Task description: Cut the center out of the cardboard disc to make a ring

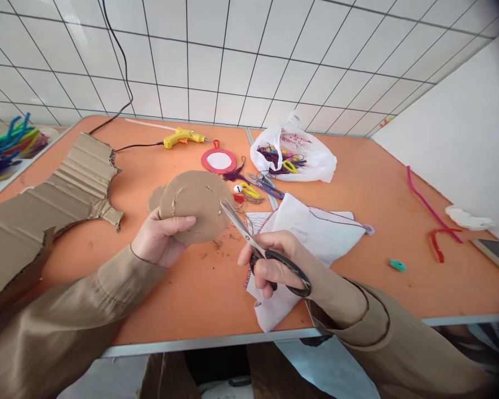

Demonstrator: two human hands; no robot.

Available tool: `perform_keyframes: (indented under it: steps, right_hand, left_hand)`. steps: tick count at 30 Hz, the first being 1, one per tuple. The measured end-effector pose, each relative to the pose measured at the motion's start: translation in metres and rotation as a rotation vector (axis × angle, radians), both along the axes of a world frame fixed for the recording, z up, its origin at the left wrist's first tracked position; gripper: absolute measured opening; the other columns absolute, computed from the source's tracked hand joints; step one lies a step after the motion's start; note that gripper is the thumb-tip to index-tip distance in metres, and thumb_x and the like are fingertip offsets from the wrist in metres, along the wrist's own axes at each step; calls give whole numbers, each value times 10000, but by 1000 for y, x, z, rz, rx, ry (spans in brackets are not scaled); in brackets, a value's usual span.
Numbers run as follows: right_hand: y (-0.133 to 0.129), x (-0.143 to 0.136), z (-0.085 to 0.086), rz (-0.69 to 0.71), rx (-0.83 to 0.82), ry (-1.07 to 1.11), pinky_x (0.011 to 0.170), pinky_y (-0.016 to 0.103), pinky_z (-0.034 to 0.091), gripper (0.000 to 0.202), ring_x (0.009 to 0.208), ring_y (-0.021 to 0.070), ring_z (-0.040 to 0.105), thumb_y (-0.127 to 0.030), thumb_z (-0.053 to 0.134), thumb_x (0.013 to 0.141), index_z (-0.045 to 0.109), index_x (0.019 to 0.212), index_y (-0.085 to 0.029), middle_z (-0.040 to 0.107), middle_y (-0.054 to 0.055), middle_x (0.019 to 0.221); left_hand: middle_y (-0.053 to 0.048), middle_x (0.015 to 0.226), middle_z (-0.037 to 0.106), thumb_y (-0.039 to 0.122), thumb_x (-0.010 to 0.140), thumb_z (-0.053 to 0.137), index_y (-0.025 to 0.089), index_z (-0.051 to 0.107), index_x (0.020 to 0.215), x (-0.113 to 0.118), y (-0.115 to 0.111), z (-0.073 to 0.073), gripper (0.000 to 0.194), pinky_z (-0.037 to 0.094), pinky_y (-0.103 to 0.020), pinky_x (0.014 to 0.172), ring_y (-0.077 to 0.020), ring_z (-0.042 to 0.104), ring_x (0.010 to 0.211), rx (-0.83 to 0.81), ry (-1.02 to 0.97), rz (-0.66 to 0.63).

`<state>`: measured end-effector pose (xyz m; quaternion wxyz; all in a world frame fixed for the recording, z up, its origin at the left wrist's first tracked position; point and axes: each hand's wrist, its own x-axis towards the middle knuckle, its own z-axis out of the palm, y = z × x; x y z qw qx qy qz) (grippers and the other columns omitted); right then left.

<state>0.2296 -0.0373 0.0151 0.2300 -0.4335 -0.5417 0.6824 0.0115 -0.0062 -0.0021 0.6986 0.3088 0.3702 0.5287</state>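
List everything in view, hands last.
Round cardboard disc: 1, brown, centre
Rounded cardboard piece: 1, brown, behind disc
Black-handled scissors: 1, silver, centre
Torn corrugated cardboard: 1, brown, left
Plastic glue gun: 1, yellow, back
Rimmed circle: 1, red-white, back
Plastic bag: 1, white, back
Purple-handled scissors: 1, silver, near bag
Craft bits: several, mixed colours, centre
Purple-edged fabric: count unclear, white, centre-right
Fuzzy stems: 2, magenta, red, right
Small coil: 1, teal, right
Crumpled scrap: 1, white, right
Flat rectangular object: 1, dark, right edge
Bundled stems: many, multicoloured, far left
Tabletop: 1, orange, underneath
Tiled wall: 1, white, back
Left hand: 1, brown-sleeved, holding disc
Right hand: 1, brown-sleeved, holding black-handled scissors
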Motion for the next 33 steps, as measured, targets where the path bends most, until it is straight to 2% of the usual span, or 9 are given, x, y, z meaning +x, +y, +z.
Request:
perform_keyframes:
  steps: [4, 16, 20, 24, 29, 33]
  right_hand:
    - [0, 1, 1, -6, 30, 21, 411, 204, 481, 274, 430, 92, 526, -362, 738, 687, 576, 770, -158, 552, -44, 527]
    - [-1, 1, -3, -3, 33, -11, 421, 202, 465, 227, 441, 95, 546, -334, 710, 737, 570, 777, -160, 549, -49, 542]
    - [-3, 0, -4, -80, 99, -110, 422, 198, 446, 256, 455, 100, 544, -272, 797, 668, 597, 777, -156, 506, -67, 525]
    - [-1, 2, -3, -13, 41, -21, 429, 196, 452, 263, 444, 92, 547, -321, 787, 692, 591, 749, -155, 538, -54, 545]
    - [2, 4, -1, -7, 50, -6, 433, 180, 456, 243, 456, 80, 543, -318, 759, 706, 589, 755, -151, 532, -56, 557]
    - [3, 4, -2, -2, 55, -25, 415, 178, 444, 227, 443, 80, 542, -337, 707, 734, 567, 748, -159, 541, -49, 562]
  left_hand:
    - [-41, 976, 774, 98, 647, 754, 198, 742, 942, 1, -1, 1, 312, 568, -361, 819, -287, 682, 1028, 6, 9, 17]
    - [-57, 974, 768, 128, 630, 763, 219, 751, 903, -1, -1, 4, 288, 548, -444, 869, -339, 666, 1053, 54, 92, -18]
    - [-46, 962, 768, 139, 640, 762, 220, 749, 864, -1, -2, 6, 239, 550, -409, 822, -322, 673, 1017, 29, 126, -23]
    - [-14, 888, 772, 102, 651, 755, 195, 748, 852, -1, -2, 7, 222, 542, -331, 742, -273, 687, 953, 5, 74, -20]
    - [-8, 883, 771, 93, 624, 776, 196, 746, 856, -1, 0, 6, 256, 551, -360, 794, -261, 692, 945, -17, 31, 11]
    - [5, 847, 767, 93, 621, 777, 206, 749, 841, -1, 0, 5, 249, 559, -335, 744, -247, 701, 902, -10, 42, 1]
